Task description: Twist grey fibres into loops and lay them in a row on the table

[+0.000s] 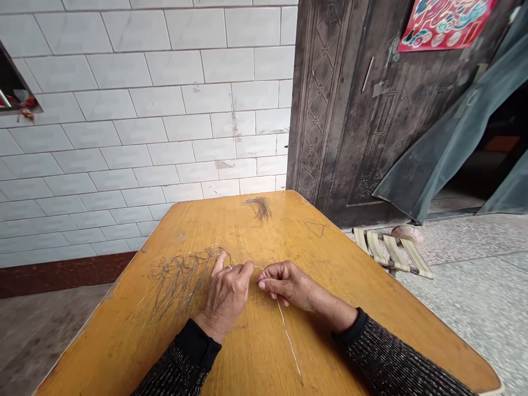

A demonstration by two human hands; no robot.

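A thin silvery wire (290, 341) runs between my hands over the wooden table (251, 363). My right hand (291, 283) pinches it between thumb and fingers, and its long free end trails down toward the table's near side. The wire's short bent end reaches my left hand (229, 286), which is closed on it; the exact grip is hidden behind the knuckles. My left index finger points forward and lies by the end of a row of wires with coiled loops (181, 265). Their loose tails spread toward the near left.
A bundle of thin wires (260, 207) lies at the table's far end. One wire bent into a triangle (315, 227) lies at right. A white tiled wall (185, 99) stands behind, with a dark carved door (367, 126) and a strapped folding stool (394, 250) to the right.
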